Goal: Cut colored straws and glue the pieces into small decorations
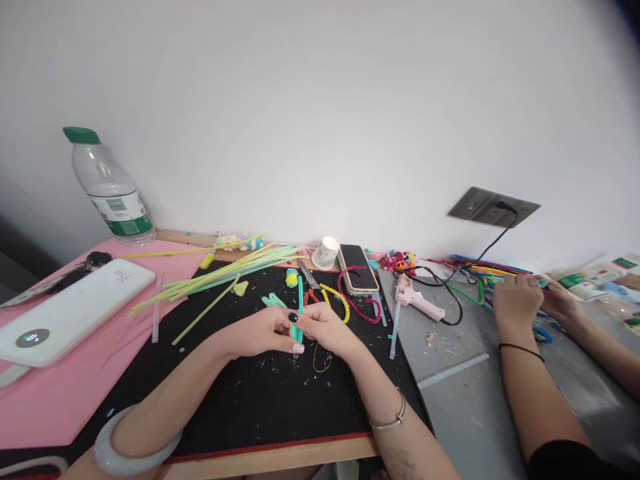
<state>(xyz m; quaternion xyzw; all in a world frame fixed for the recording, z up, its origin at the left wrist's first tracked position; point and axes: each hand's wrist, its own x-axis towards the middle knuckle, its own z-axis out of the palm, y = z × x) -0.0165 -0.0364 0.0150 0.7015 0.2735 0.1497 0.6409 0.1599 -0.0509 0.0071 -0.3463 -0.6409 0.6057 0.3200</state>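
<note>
Holding green stems (296,332), bottle label (121,212) blurred

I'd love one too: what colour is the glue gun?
The glue gun is pale pink, clearest in the head view.

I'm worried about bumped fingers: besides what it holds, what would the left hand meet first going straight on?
Probably the right hand, just across the green strands the left hand pinches, though depth is hard to judge.

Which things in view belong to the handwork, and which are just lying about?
Likely in the work: green strips, held by left hand and right hand; loose yellow-green strips; orange-handled tool.
Likely just lying about: bottle; white power bank; phone; paper cup.
</note>
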